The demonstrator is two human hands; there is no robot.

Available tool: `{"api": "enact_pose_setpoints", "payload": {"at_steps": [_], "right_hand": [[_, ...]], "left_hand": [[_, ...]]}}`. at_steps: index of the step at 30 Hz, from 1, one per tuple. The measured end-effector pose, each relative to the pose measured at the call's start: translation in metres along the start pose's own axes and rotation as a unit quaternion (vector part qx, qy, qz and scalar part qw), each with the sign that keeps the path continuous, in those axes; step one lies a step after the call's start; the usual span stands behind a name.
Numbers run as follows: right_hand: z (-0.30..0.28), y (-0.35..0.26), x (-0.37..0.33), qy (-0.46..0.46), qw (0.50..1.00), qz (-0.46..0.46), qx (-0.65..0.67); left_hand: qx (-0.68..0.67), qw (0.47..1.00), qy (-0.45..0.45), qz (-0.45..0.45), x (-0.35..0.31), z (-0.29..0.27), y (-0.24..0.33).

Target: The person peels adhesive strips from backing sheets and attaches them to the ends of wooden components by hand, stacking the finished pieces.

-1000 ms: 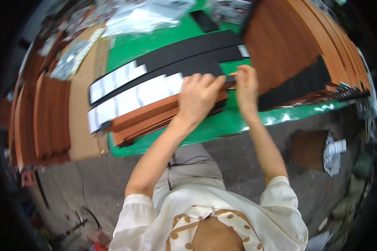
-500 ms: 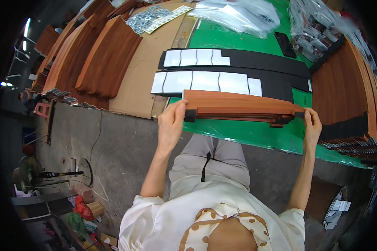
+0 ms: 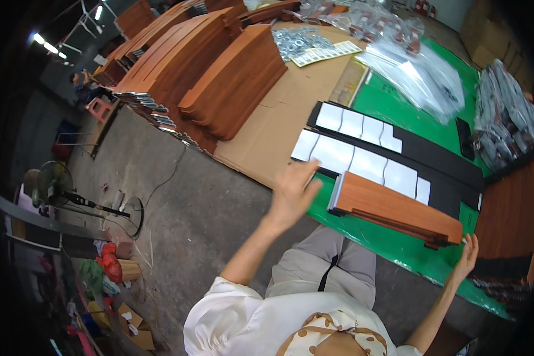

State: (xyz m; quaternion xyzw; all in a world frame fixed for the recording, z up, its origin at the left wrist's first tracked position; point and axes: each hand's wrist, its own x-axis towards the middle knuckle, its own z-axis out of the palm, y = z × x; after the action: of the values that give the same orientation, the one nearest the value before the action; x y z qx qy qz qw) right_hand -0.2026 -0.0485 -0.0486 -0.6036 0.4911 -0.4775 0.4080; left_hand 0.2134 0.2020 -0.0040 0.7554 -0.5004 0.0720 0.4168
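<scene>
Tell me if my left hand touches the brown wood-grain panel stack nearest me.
Apart: the head view shows green tabletop between your left hand and panel stack.

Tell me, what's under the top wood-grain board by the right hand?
Under the top wood-grain board, edges of more boards peek out, with green table covering in front. Those lower boards' flat faces, and whatever lies directly beneath them, are covered, so I can't see them.

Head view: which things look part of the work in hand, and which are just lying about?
Likely in the work:
- stack of brown slats, right hand at its right end
- white pieces, left hand close by
- black strips under them

Likely just lying about:
- black phone
- floor fan
- red bag
- pink stool
</scene>
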Motion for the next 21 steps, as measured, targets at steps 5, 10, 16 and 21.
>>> {"api": "enact_pose_setpoints", "payload": {"at_steps": [5, 10, 16, 21], "right_hand": [[-0.012, 0.004, 0.019, 0.071, 0.996, -0.013, 0.05], [0.011, -0.017, 0.01, 0.068, 0.996, -0.04, 0.041], [0.024, -0.037, 0.002, 0.042, 0.997, -0.053, 0.032], [0.054, -0.072, 0.005, 0.019, 0.99, -0.139, -0.011]], "left_hand": [[0.384, 0.909, 0.151, 0.063, 0.117, -0.097, -0.074], [0.492, 0.861, 0.038, -0.125, 0.182, -0.147, -0.145], [0.436, 0.879, -0.015, -0.193, 0.193, -0.154, -0.169], [0.373, 0.923, 0.065, -0.067, 0.185, -0.144, -0.141]]}}
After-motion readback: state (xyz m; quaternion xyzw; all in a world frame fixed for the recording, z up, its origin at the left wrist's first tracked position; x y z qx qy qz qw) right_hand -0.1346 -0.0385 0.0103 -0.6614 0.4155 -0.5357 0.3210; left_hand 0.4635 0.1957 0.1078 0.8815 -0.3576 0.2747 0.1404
